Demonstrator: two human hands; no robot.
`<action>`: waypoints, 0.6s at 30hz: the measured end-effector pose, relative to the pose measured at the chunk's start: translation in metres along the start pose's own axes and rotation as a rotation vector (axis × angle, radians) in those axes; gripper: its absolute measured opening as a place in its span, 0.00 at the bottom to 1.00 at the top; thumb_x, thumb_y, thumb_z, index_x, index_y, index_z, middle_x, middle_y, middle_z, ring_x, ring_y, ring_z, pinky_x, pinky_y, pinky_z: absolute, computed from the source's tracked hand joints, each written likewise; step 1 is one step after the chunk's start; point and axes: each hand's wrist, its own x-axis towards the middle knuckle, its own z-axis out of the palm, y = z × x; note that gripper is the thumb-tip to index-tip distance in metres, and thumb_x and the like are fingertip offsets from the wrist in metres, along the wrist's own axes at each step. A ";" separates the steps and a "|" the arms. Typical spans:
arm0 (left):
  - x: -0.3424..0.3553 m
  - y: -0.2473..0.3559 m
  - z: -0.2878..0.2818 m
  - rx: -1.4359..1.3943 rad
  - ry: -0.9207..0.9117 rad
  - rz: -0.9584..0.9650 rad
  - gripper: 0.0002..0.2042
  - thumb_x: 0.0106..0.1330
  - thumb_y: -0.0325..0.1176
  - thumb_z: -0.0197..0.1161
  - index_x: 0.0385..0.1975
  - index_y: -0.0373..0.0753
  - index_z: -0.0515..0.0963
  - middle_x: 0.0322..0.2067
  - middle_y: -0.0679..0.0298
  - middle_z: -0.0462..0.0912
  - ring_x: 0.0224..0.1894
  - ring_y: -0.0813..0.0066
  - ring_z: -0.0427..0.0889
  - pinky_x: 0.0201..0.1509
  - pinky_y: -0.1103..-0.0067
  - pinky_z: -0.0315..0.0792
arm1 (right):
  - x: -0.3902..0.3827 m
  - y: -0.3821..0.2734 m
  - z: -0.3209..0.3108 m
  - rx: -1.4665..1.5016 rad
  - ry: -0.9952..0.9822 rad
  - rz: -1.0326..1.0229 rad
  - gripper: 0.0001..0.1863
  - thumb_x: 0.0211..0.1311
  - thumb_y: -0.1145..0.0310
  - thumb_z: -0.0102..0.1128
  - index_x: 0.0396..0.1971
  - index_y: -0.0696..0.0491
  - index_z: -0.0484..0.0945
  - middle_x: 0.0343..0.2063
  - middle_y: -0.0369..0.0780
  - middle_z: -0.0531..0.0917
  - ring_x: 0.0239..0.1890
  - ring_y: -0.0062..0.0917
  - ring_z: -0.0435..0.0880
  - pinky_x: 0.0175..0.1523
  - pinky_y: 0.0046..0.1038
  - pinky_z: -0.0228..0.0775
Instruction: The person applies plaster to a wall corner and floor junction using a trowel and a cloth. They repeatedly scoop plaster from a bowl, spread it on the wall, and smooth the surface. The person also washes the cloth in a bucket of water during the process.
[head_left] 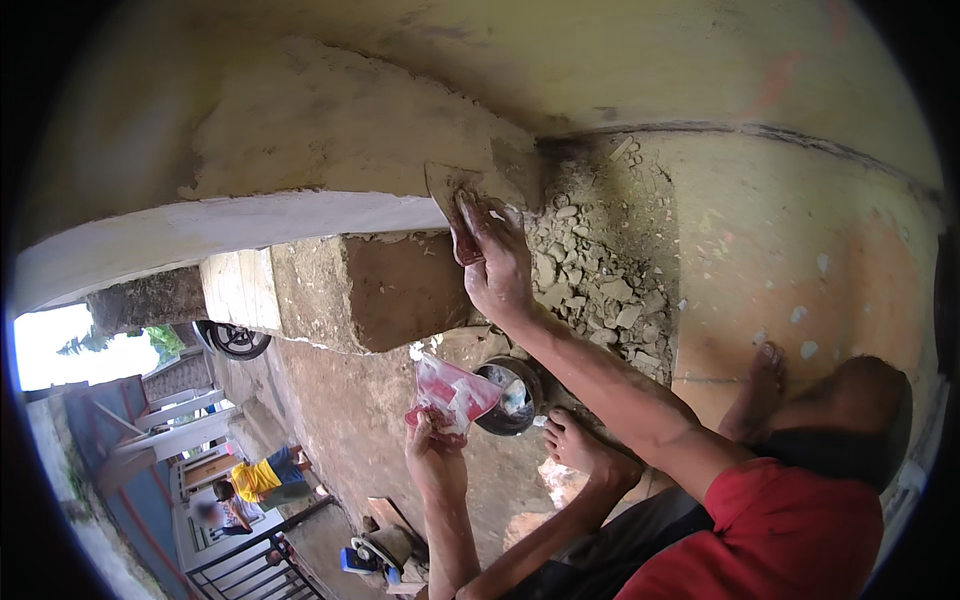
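My right hand (497,262) grips a putty knife (445,190) with a reddish handle, its flat blade against the plastered wall edge (370,140). Below it, my left hand (435,460) holds a red plastic putty board (455,390) smeared with white paste. Just right of the board, near my bare foot (570,440), stands a dark round bucket (505,405) with white material inside.
Broken plaster rubble (610,295) lies along the wall's base. A concrete block (390,290) juts out below the ledge. At left are a vehicle wheel (238,340), a metal railing (262,560), a cluttered patch (385,545) and a person in a yellow shirt (255,480).
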 end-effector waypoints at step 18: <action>-0.006 -0.004 -0.004 -0.048 0.040 0.017 0.09 0.77 0.31 0.52 0.51 0.39 0.75 0.43 0.67 0.82 0.41 0.75 0.81 0.38 0.77 0.72 | 0.076 -0.068 -0.046 -0.078 -0.248 0.501 0.14 0.66 0.68 0.61 0.23 0.62 0.80 0.14 0.44 0.79 0.18 0.27 0.79 0.27 0.37 0.66</action>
